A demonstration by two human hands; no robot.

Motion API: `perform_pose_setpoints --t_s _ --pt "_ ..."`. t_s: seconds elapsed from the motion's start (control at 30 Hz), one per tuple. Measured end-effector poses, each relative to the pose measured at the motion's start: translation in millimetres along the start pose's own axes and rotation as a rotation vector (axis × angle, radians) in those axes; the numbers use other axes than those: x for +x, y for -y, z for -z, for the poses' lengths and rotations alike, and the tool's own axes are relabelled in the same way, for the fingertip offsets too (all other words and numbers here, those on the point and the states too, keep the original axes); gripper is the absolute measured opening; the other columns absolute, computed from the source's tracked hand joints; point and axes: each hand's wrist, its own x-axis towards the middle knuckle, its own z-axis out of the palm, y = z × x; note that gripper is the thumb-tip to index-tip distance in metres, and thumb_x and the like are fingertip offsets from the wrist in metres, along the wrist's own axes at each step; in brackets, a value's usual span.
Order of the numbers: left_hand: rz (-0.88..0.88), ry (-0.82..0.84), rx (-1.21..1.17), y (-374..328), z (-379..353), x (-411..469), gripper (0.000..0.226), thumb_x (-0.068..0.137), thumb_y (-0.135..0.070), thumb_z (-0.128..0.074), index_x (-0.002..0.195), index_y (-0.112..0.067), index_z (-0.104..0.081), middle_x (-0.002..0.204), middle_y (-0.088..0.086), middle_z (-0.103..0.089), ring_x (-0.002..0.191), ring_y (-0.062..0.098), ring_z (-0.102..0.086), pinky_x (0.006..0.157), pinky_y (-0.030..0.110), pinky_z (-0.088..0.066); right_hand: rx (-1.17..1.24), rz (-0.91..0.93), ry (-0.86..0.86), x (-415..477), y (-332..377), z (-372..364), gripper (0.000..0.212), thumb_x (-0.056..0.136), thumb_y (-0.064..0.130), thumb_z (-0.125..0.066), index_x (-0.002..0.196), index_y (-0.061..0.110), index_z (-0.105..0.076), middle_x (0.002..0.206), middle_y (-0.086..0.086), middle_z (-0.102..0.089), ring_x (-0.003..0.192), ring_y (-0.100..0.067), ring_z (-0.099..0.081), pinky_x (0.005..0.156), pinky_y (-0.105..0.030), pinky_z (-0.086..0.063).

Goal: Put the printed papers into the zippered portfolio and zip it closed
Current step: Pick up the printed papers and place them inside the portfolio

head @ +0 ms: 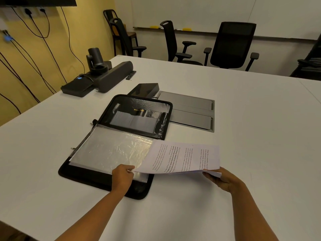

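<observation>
Head view: a black zippered portfolio (119, 145) lies open flat on the white surface (243, 119), its lid half toward 12 o'clock and its base half toward 6 o'clock. Clear plastic sleeves (107, 150) cover the base half, shiny and creased. The printed papers (180, 158), a thin stack with text running sideways, are held just above the surface at the portfolio's 3 o'clock edge, their left end overlapping the sleeves. The left hand (122, 176) is closed in a pinch at the papers' near left corner, right where it meets the sleeve edge; whether it also grips the sleeve cannot be told. The right hand (224, 180) is closed on the papers' near right corner, fingers beneath and thumb on top. At the portfolio's 1 o'clock, touching its lid, sits a grey recessed panel (189, 112) in the surface, with a black raised flap (144, 89) at its far left. At 11 o'clock, well apart, stand a conference camera (95, 58) and a long speaker bar (112, 77). Office chairs (232, 46) line the far edge.
</observation>
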Motion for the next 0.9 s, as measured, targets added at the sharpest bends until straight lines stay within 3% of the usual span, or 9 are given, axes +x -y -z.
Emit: perform_pose_setpoints --t_s 0.33,0.53,0.77,0.9 --pt "-0.001 -0.008 -0.026 -3 -6 -5 0.028 0.085 0.004 -0.059 0.112 0.001 -0.064 0.116 0.017 -0.064 0.1 0.03 -0.062 0.09 0.035 -0.052 0.107 -0.046 -0.032 0 -9 -1 0.04 0.085 -0.016 -0.048 0.119 0.006 -0.05 0.098 -0.019 -0.06 0.088 -0.029 -0.06 0.047 -0.028 -0.057" --pt "-0.06 -0.019 0.008 4 2 -1 0.026 0.085 0.006 -0.057 0.109 0.001 -0.066 0.113 0.017 -0.064 0.096 0.025 -0.061 0.084 0.023 -0.047 0.118 -0.043 -0.016 -3 -5 -2 0.035 0.086 -0.013 -0.048 0.116 0.005 -0.052 0.095 -0.018 -0.062 0.08 -0.026 -0.064 0.048 -0.027 -0.057" --pt "-0.081 -0.027 -0.014 0 -2 -4 0.027 0.083 0.005 -0.061 0.11 0.001 -0.065 0.112 0.017 -0.064 0.096 0.026 -0.061 0.088 0.028 -0.049 0.141 -0.054 -0.049 0 -11 -1 0.039 0.087 -0.013 -0.047 0.12 0.006 -0.051 0.097 -0.019 -0.062 0.086 -0.03 -0.061 0.046 -0.028 -0.056" --pt "-0.074 -0.033 -0.011 3 -2 -5 0.027 0.083 0.005 -0.061 0.11 0.001 -0.066 0.112 0.017 -0.064 0.098 0.028 -0.061 0.089 0.03 -0.05 0.166 -0.056 -0.059 0 -13 -1 0.039 0.087 -0.012 -0.048 0.123 0.005 -0.05 0.098 -0.019 -0.062 0.072 -0.028 -0.07 0.047 -0.029 -0.057"
